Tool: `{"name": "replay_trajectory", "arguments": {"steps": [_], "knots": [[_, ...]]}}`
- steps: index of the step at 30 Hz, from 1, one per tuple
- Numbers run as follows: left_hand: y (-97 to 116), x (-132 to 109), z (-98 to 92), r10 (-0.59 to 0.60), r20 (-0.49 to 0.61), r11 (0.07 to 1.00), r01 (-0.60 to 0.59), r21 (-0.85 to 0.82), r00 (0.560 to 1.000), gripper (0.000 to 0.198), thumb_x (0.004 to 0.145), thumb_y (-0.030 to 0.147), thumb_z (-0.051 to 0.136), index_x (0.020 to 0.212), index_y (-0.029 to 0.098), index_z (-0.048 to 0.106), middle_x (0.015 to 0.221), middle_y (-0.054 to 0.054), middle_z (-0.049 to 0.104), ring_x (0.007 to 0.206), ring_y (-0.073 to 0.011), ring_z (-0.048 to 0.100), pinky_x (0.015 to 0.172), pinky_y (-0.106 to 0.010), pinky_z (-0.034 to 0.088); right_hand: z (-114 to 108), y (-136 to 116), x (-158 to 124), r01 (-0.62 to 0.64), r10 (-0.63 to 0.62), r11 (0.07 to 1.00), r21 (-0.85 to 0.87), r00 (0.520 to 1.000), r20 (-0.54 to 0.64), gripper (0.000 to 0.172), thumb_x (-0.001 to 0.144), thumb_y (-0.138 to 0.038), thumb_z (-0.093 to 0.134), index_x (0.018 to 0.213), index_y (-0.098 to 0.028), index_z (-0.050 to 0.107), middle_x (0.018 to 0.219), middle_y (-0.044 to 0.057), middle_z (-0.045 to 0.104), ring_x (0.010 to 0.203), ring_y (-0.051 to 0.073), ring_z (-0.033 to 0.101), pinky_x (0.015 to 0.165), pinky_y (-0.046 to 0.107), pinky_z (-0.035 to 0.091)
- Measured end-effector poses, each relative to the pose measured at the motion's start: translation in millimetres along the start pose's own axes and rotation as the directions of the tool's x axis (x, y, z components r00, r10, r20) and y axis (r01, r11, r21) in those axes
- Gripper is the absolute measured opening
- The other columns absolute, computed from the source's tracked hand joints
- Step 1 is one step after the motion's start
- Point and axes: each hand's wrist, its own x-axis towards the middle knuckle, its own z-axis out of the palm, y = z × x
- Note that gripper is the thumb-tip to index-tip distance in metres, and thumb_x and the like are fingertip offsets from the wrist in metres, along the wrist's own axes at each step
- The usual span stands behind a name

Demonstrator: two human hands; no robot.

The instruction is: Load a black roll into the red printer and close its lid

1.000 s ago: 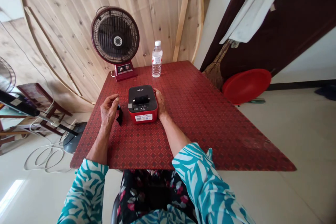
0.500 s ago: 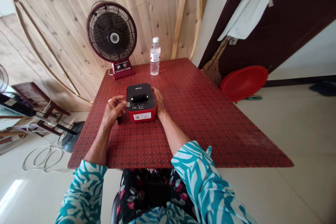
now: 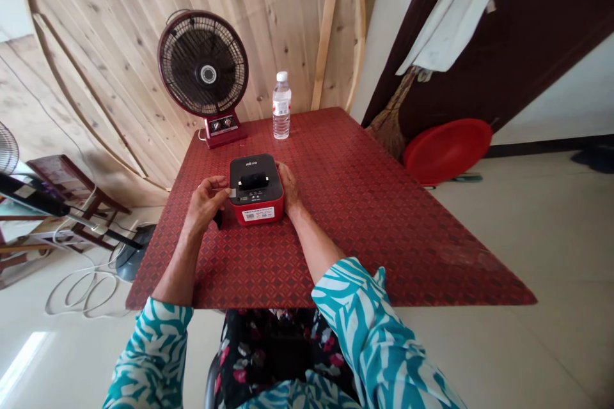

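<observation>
A red box with a black top [image 3: 244,169] rests on the table. It has a dark cylinder shape on top and a white sticker on its front. My right hand [image 3: 290,187] wraps around the box's right side. At the front left corner, my left hand [image 3: 207,201] has its thumb and fingertips closed at a small pale tab [image 3: 233,193] on the box's edge. Below that hand shows a small black piece [image 3: 219,220], mostly hidden, and I cannot tell what it is.
The table [image 3: 364,223] has a red patterned cover. A dark red fan [image 3: 208,73] and a water bottle [image 3: 281,108] stand at its far side. A red basin [image 3: 446,150] and a broom [image 3: 391,121] are beyond the right edge. Cables [image 3: 79,291] lie on the floor at left.
The view has shifted slightly. Both hands stay at the box in nearly the same places, and the left fingertips remain at its corner.
</observation>
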Motion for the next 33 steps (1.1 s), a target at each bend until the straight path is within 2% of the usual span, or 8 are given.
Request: {"name": "replay_trajectory", "arguments": {"steps": [3, 5, 8, 14, 18, 21, 29, 33], "knots": [[3, -4, 2.0, -0.022, 0.017, 0.998, 0.021, 0.055, 1.0, 0.047, 0.059, 0.035, 0.079, 0.099, 0.015, 0.065, 0.09, -0.005, 0.071, 0.067, -0.0128, 0.062, 0.052, -0.021, 0.044, 1, -3, 0, -0.004, 0.004, 1.0, -0.014, 1.0, -0.008, 0.048, 0.085, -0.06, 0.046, 0.11, -0.025, 0.068, 0.122, 0.004, 0.07, 0.119, 0.022, 0.06, 0.111, 0.042, 0.041], [3, -7, 3.5, -0.064, 0.031, 0.998, 0.063, 0.02, 0.997, 0.047, 0.061, 0.036, 0.078, 0.1, 0.015, 0.065, 0.084, -0.004, 0.072, 0.065, -0.0125, 0.062, 0.057, -0.023, 0.047, 1, -5, -1, -0.012, 0.012, 1.0, -0.02, 1.0, -0.01, 0.048, 0.086, -0.061, 0.045, 0.109, -0.026, 0.068, 0.122, 0.004, 0.07, 0.119, 0.022, 0.06, 0.111, 0.042, 0.041], [2, -8, 4.9, -0.123, -0.003, 0.992, 0.123, -0.036, 0.992, 0.049, 0.059, 0.034, 0.078, 0.102, 0.014, 0.063, 0.082, -0.003, 0.071, 0.063, -0.0119, 0.061, 0.06, -0.024, 0.047, 1, -8, -3, -0.02, 0.02, 0.999, -0.027, 1.0, -0.001, 0.048, 0.088, -0.061, 0.043, 0.112, -0.027, 0.067, 0.124, 0.003, 0.069, 0.121, 0.021, 0.059, 0.112, 0.042, 0.04], [10, -3, 3.0, -0.087, 0.025, 0.996, 0.088, -0.029, 0.996, 0.05, 0.058, 0.02, 0.078, 0.106, 0.015, 0.063, 0.105, -0.008, 0.072, 0.087, -0.0173, 0.067, 0.074, -0.027, 0.05, 2, -8, -4, -0.037, 0.037, 0.999, -0.024, 0.999, 0.003, 0.047, 0.089, -0.058, 0.042, 0.112, -0.025, 0.066, 0.126, 0.005, 0.068, 0.122, 0.022, 0.058, 0.112, 0.041, 0.04], [19, -1, 3.0, -0.196, 0.091, 0.975, 0.204, -0.087, 0.976, 0.051, 0.056, 0.012, 0.075, 0.106, 0.015, 0.063, 0.101, -0.007, 0.071, 0.081, -0.0155, 0.066, 0.069, -0.025, 0.05, 2, -7, -3, -0.041, 0.041, 0.999, -0.009, 0.999, 0.008, 0.043, 0.088, -0.056, 0.044, 0.11, -0.026, 0.066, 0.123, 0.005, 0.07, 0.119, 0.022, 0.06, 0.11, 0.041, 0.042], [21, 0, 5.2, -0.227, 0.14, 0.962, 0.244, -0.119, 0.964, 0.051, 0.058, 0.008, 0.071, 0.108, 0.015, 0.064, 0.099, -0.007, 0.071, 0.076, -0.0147, 0.066, 0.066, -0.025, 0.051, 2, -4, -2, -0.037, 0.037, 0.999, 0.001, 0.999, 0.009, 0.043, 0.087, -0.056, 0.045, 0.109, -0.025, 0.066, 0.122, 0.006, 0.07, 0.119, 0.022, 0.061, 0.11, 0.042, 0.042], [13, -3, 7.3, -0.268, 0.131, 0.935, 0.291, -0.201, 0.954, 0.05, 0.061, 0.004, 0.067, 0.109, 0.018, 0.063, 0.097, -0.004, 0.069, 0.069, -0.0118, 0.064, 0.064, -0.025, 0.053, 1, 0, -5, -0.048, 0.049, 0.999, 0.012, 0.999, -0.017, 0.047, 0.084, -0.058, 0.047, 0.108, -0.024, 0.066, 0.119, 0.007, 0.071, 0.116, 0.022, 0.063, 0.108, 0.044, 0.043], [13, -1, 4.2, -0.347, 0.111, 0.902, 0.364, -0.231, 0.931, 0.05, 0.061, 0.003, 0.069, 0.109, 0.017, 0.062, 0.092, -0.003, 0.067, 0.07, -0.0125, 0.065, 0.063, -0.026, 0.055, 0, -4, -8, -0.034, 0.034, 0.999, -0.002, 0.999, -0.024, 0.05, 0.082, -0.062, 0.049, 0.107, -0.023, 0.067, 0.12, 0.008, 0.071, 0.115, 0.023, 0.062, 0.107, 0.043, 0.045]]}}
